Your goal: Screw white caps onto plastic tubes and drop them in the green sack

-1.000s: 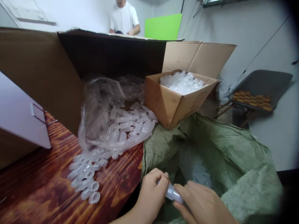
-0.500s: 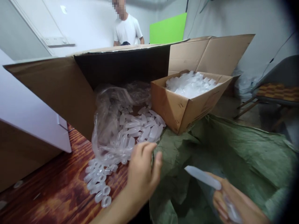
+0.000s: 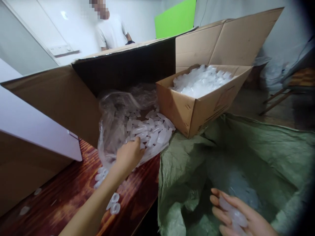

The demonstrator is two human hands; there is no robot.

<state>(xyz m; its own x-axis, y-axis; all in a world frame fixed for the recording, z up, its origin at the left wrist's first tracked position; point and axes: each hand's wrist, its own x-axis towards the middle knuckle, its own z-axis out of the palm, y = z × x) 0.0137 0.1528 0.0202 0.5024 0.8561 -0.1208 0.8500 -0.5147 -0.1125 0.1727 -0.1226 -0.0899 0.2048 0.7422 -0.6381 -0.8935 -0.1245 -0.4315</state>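
My left hand (image 3: 128, 154) reaches forward into the mouth of a clear plastic bag (image 3: 115, 121) full of small translucent plastic tubes (image 3: 150, 129). Its fingers curl onto the tubes at the bag's edge. The bag spills out of a big cardboard box (image 3: 61, 98) lying on its side. My right hand (image 3: 236, 213) hovers over the open green woven sack (image 3: 246, 154), fingers loosely curled round a few clear plastic pieces (image 3: 232, 213). More tubes (image 3: 112, 203) lie loose on the wooden table (image 3: 56, 196).
A smaller open carton (image 3: 194, 108) heaped with white plastic pieces sits behind the sack. A white panel (image 3: 29, 121) leans at the left. A person in a white shirt (image 3: 110, 31) stands beyond the big box, near a green board (image 3: 176, 19). A chair (image 3: 292, 85) stands at the right.
My left hand has gone from the sack's edge forward to the tubes in the bag. My right hand has dropped lower over the sack, with the long tube it held gone from view.
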